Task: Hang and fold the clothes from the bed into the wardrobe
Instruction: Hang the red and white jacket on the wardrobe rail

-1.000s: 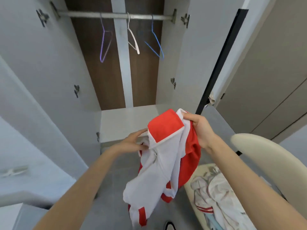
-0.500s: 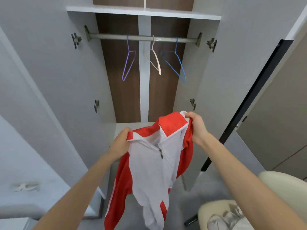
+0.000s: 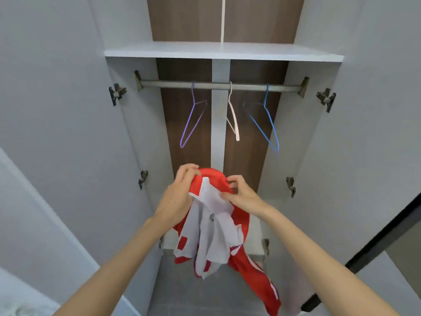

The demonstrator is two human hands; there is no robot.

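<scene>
A red and white zip jacket (image 3: 216, 231) hangs bunched in front of the open wardrobe. My left hand (image 3: 180, 195) grips its red collar at the top left. My right hand (image 3: 241, 195) pinches the collar and white fabric just to the right, close to the left hand. A red sleeve trails down to the lower right. Above the hands, a metal rail (image 3: 218, 85) carries a purple hanger (image 3: 193, 119), a white hanger (image 3: 233, 115) and a blue hanger (image 3: 266, 122), all bare.
A white shelf (image 3: 223, 52) spans the wardrobe above the rail. Both wardrobe doors (image 3: 68, 133) stand open at left and right, with metal hinges on their edges. A lower white shelf (image 3: 255, 236) sits behind the jacket. The floor is grey tile.
My hands came together, bunching the jacket's collar where it had been held spread wide. The view tilted up, showing the top shelf, and the chair with clothes dropped out of sight.
</scene>
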